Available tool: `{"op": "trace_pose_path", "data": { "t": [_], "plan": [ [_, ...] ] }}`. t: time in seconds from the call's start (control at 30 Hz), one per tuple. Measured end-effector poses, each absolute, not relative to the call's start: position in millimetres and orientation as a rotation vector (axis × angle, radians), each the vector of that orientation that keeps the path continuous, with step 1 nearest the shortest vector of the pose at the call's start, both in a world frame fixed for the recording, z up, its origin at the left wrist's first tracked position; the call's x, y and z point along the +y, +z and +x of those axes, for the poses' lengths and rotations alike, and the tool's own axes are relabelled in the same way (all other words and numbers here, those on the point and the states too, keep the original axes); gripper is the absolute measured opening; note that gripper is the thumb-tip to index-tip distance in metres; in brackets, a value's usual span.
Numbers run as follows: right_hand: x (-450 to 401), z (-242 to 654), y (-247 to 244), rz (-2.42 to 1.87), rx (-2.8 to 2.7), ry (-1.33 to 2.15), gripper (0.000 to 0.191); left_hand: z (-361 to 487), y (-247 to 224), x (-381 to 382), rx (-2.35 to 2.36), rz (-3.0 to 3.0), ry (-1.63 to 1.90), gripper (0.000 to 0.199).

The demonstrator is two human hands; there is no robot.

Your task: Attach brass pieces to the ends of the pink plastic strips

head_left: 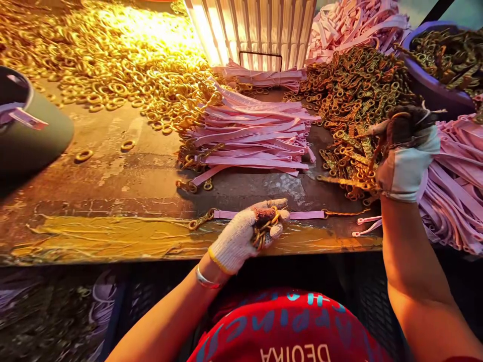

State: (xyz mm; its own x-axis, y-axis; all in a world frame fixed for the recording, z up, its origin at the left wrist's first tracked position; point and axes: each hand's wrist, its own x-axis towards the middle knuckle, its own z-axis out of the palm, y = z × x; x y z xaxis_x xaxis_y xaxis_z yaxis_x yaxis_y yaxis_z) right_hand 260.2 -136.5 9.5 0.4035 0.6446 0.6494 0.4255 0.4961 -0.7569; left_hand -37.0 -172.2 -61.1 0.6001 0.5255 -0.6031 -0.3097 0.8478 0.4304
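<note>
My left hand, in a white knit glove, is closed around several brass rings at the table's front edge, its index finger stretched out. It rests over a pink strap that lies flat along the edge. A brass snap hook is at the strap's left end; a thin twisted brass-coloured piece extends from its right end. My right hand, in a white glove with dark, stained fingers, is over a pile of brass hook pieces. Its fingers are curled; what they hold is unclear.
Pink straps with brass hooks lie stacked mid-table, below a ribbed, brightly lit panel. Brass rings heap at back left. A grey bucket stands left, a purple basin back right. More pink straps lie right.
</note>
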Motion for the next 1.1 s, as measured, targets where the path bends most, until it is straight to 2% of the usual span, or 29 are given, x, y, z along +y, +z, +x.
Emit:
{"op": "trace_pose_path", "data": {
  "t": [0.17,0.37,0.47,0.7,0.97,1.1],
  "plan": [
    [-169,202,-17,-1.233,-1.696,0.666,0.015,-31,-68,-176,0.806,0.444,0.538,0.022],
    [-204,168,-61,-1.26,-1.95,0.632,0.038,-34,-72,-175,0.785,0.518,0.469,0.026],
    [-212,164,-58,-1.342,-1.881,0.622,0.032,-34,-69,-177,0.807,0.609,0.523,0.028],
    [-220,147,-46,-1.453,-1.766,0.836,0.021,-26,-60,-183,0.906,0.834,0.631,0.033],
    [-219,150,-44,-1.544,-1.853,0.705,0.016,-28,-55,-184,1.002,1.088,0.506,0.032],
    [-222,149,-35,-1.692,-2.1,0.553,0.015,-27,-55,-184,0.947,0.943,0.485,0.034]
  ]
}}
